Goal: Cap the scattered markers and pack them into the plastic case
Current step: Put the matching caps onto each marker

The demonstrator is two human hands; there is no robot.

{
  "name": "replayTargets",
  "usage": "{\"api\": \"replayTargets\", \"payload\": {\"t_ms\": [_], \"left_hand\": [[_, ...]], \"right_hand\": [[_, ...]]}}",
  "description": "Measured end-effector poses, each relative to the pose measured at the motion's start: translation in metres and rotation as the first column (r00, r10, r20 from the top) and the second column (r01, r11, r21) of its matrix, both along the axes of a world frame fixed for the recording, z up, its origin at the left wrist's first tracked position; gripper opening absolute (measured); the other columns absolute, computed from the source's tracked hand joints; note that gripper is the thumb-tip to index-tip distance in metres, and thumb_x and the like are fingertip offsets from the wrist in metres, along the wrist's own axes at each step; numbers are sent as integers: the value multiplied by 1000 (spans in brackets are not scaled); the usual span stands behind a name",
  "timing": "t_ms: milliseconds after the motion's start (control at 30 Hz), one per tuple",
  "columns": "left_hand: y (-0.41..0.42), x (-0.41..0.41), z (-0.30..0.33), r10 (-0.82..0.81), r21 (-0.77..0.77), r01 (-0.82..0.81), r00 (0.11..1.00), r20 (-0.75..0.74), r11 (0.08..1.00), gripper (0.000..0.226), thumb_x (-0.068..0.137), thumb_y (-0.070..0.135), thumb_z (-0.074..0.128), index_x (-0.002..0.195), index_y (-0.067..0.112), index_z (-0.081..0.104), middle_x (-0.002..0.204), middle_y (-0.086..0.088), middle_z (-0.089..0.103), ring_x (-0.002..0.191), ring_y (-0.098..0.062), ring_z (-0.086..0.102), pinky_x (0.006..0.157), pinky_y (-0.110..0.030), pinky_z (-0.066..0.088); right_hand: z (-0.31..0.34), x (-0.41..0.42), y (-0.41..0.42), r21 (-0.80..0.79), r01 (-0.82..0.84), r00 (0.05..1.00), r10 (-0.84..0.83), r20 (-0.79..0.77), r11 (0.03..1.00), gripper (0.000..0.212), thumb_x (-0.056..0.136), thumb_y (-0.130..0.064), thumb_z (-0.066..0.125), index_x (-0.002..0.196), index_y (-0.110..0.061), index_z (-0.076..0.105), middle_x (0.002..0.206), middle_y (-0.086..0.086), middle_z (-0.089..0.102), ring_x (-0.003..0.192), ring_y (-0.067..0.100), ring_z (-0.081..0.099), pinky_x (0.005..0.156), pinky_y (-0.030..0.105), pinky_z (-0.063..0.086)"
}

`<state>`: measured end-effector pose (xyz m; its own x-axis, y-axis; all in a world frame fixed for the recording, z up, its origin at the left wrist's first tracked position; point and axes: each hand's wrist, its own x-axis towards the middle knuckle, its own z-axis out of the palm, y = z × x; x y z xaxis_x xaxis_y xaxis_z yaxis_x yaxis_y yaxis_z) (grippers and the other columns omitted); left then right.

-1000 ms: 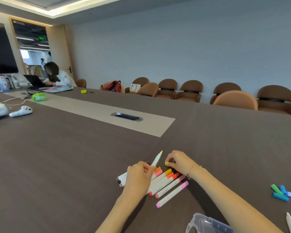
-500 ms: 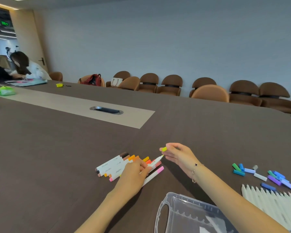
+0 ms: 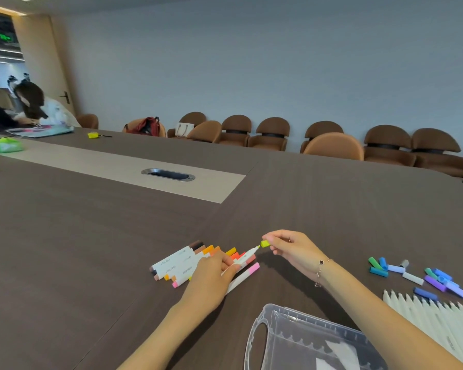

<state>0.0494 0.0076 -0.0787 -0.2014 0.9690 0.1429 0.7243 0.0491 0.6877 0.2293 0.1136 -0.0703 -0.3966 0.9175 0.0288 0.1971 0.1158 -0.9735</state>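
My left hand (image 3: 211,276) grips a white uncapped marker (image 3: 245,256) whose yellow tip points up and right. My right hand (image 3: 292,249) pinches a small yellow-green cap (image 3: 264,243) just beyond that tip, a little apart from it. Under my left hand lies a row of capped markers (image 3: 182,263) in brown, orange, red and pink. The clear plastic case (image 3: 305,340) lies open at the bottom, near me. To the right, several uncapped white markers (image 3: 433,316) lie side by side, and loose caps (image 3: 422,276) in green, blue and purple are scattered beyond them.
The dark table has a pale centre strip with a cable slot (image 3: 168,174). Brown chairs (image 3: 332,145) line the far wall. A person (image 3: 38,108) sits at the far left end beside a green packet (image 3: 7,145) and a yellow object (image 3: 92,135).
The view has swung right and down, bringing the case, white markers and loose caps into sight. My left hand lowered the marker toward the row, and the cap now sits close to its tip.
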Motion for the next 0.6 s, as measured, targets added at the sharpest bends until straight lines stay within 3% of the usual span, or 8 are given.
{"api": "replayTargets", "payload": {"t_ms": [100, 267, 367, 500, 600], "left_hand": [[0, -1, 1, 0, 1, 0, 1000, -6, 1000, 9, 95, 35, 51, 91, 27, 52, 73, 11, 53, 65, -4, 50, 60, -12, 37], [0, 0, -2, -13, 23, 13, 1000, 5, 1000, 10, 95, 35, 52, 95, 25, 56, 78, 11, 55, 69, -4, 51, 60, -13, 37], [-1, 1, -3, -44, 65, 43, 999, 3, 997, 22, 96, 33, 51, 107, 22, 66, 84, 11, 60, 72, -5, 54, 60, -11, 36], [-1, 6, -4, -29, 96, 19, 994, 103, 995, 25, 96, 28, 51, 111, 20, 70, 72, 10, 61, 55, -4, 49, 53, -9, 33], [-2, 8, -4, 6, 86, -23, 979, 202, 996, 27, 95, 26, 53, 118, 19, 66, 76, 6, 64, 63, -6, 55, 61, -14, 41]], "right_hand": [[0, -2, -1, 35, -15, 998, 13, 53, 999, 18, 92, -24, 57, 102, -18, 71, 94, 2, 65, 90, 16, 59, 85, 21, 52], [3, -6, -2, 83, -68, 988, 55, 147, 994, 16, 90, -27, 60, 102, -21, 70, 99, -2, 68, 92, 15, 62, 79, 18, 52], [5, -9, -2, 62, -79, 992, 73, 105, 995, 16, 88, -24, 64, 100, -16, 69, 93, 4, 70, 84, 13, 64, 82, 23, 54], [11, -14, -3, 44, -72, 997, 71, 28, 996, 15, 86, -20, 66, 97, -10, 71, 82, 6, 70, 74, 12, 64, 77, 23, 55], [15, -18, -4, 74, -55, 998, 53, 31, 996, 12, 85, -19, 67, 93, -12, 73, 76, 3, 70, 70, 12, 65, 71, 20, 55]]}}
